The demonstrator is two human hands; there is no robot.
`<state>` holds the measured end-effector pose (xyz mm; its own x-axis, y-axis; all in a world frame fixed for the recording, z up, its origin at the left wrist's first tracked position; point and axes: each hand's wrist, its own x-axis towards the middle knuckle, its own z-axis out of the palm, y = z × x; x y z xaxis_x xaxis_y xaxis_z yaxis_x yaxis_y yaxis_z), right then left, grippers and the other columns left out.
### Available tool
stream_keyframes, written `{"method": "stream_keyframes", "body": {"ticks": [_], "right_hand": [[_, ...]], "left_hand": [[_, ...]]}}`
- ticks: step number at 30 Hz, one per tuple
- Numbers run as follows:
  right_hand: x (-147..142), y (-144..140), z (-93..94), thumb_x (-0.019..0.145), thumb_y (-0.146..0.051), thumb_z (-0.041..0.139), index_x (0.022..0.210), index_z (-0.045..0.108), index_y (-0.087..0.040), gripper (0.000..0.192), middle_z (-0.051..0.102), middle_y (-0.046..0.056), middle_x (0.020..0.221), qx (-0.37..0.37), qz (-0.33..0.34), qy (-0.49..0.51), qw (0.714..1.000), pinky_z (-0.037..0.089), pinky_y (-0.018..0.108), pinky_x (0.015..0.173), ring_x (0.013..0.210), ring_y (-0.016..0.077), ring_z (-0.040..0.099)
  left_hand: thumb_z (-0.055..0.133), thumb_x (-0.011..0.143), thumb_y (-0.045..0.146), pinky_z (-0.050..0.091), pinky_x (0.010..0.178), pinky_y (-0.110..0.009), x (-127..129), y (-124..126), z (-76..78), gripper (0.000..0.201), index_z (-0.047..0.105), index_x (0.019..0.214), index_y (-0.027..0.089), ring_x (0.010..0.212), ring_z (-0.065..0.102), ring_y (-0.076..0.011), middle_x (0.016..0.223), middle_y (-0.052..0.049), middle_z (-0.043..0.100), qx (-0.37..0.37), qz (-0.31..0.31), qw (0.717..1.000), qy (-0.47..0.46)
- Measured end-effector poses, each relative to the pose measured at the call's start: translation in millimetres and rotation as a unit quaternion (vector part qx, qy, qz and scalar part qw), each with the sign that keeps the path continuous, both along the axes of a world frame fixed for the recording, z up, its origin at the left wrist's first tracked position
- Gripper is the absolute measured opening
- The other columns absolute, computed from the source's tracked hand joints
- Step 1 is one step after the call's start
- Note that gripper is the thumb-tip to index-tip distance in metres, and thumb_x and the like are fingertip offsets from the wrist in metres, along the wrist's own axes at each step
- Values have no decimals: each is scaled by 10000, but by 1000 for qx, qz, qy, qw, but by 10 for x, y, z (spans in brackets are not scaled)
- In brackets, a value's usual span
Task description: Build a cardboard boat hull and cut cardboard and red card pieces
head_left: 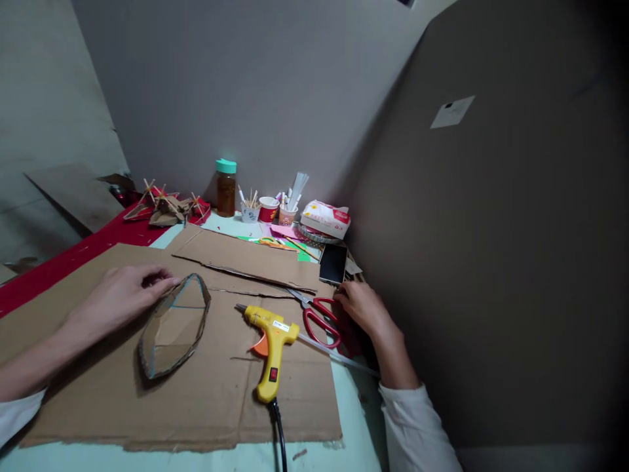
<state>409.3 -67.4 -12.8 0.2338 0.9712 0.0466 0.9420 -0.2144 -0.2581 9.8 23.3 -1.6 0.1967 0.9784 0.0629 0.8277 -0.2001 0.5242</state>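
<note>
My left hand (120, 295) rests on a large flat cardboard sheet (206, 387), its fingertips touching the far rim of a boat-shaped cardboard shell (173, 326). My right hand (362, 307) lies at the table's right side, fingers touching the handles of red scissors (319, 319); whether it grips them is unclear. A yellow hot glue gun (270, 347) lies on the cardboard between the hands, nozzle pointing left and away, its black cord trailing toward me.
A second cardboard piece (246, 259) lies behind. A black phone (333, 263), a tissue pack (325, 218), paper cups with sticks (268, 210), a brown jar (226, 189) and small cardboard models (164, 206) line the back. A tall cardboard panel (491, 229) stands on the right.
</note>
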Motion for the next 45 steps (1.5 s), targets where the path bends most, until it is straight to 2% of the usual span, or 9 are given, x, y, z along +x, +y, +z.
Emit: {"method": "stream_keyframes", "body": {"ticks": [12, 19, 25, 31, 33, 37, 40, 42, 45], "right_hand": [[85, -82, 198, 832, -265, 634, 752, 708, -176, 140, 695, 38, 734, 58, 56, 70, 994, 355, 265, 610, 699, 187, 596], [137, -196, 337, 789, -340, 563, 762, 681, -185, 196, 680, 72, 819, 180, 6, 147, 973, 396, 308, 693, 789, 231, 591], [172, -322, 471, 746, -449, 596, 751, 625, -196, 255, 624, 53, 752, 246, -68, 284, 924, 363, 286, 579, 715, 217, 540], [-270, -285, 497, 760, -544, 647, 768, 555, -221, 336, 450, -47, 573, 158, -22, 488, 858, 282, 233, 356, 431, 117, 385], [-469, -227, 435, 760, -546, 669, 794, 565, -218, 346, 446, -50, 589, 124, 5, 534, 837, 322, 226, 341, 434, 112, 394], [-792, -135, 259, 733, -457, 749, 961, 610, -210, 364, 576, 11, 848, 83, 50, 595, 798, 511, 237, 471, 592, 129, 538], [-983, -133, 171, 724, -376, 789, 1234, 543, -265, 577, 565, -2, 968, 56, 58, 633, 770, 592, 287, 612, 606, 111, 566], [-1101, -165, 159, 733, -351, 792, 1354, 459, -315, 706, 558, 6, 1058, 39, 67, 636, 768, 602, 317, 667, 624, 108, 591], [-1252, -229, 190, 761, -358, 777, 1304, 509, -323, 606, 521, 42, 1285, 34, 100, 611, 785, 579, 290, 663, 735, 126, 624]], "left_hand": [[491, 828, 550, 462, 805, -359, -3, 16, -39, 435, 731, 893, 193, 960, 677, -344, 1011, -127, 786, 2, -6, 999, 33], [499, 833, 553, 455, 767, -330, -15, 40, -75, 417, 719, 854, 199, 899, 685, -320, 932, -93, 794, 10, -20, 1000, 19], [508, 845, 559, 445, 753, -320, -17, 21, -79, 413, 739, 861, 216, 878, 687, -307, 912, -66, 798, 20, -3, 1000, 8], [489, 875, 527, 419, 721, -301, 29, -70, 21, 399, 714, 862, 197, 853, 666, -280, 854, -50, 771, 26, -2, 999, -20], [491, 863, 546, 416, 700, -308, 33, -63, 3, 405, 690, 857, 193, 823, 656, -270, 837, -67, 752, 19, -10, 1000, -20], [598, 769, 491, 373, 583, -312, 19, -21, -116, 322, 637, 899, 199, 644, 606, -254, 649, -23, 648, -10, -27, 1000, -3], [573, 739, 334, 342, 571, -312, 52, -42, -184, 126, 585, 804, 227, 593, 563, -237, 588, 7, 577, -15, -40, 999, -1], [520, 742, 270, 326, 579, -315, 110, -95, -196, 31, 526, 726, 244, 595, 541, -229, 596, 4, 559, -6, -41, 999, -8], [464, 759, 224, 310, 591, -320, 225, -203, -179, 57, 478, 710, 250, 607, 521, -223, 628, -5, 543, 14, -28, 999, -25]]}}
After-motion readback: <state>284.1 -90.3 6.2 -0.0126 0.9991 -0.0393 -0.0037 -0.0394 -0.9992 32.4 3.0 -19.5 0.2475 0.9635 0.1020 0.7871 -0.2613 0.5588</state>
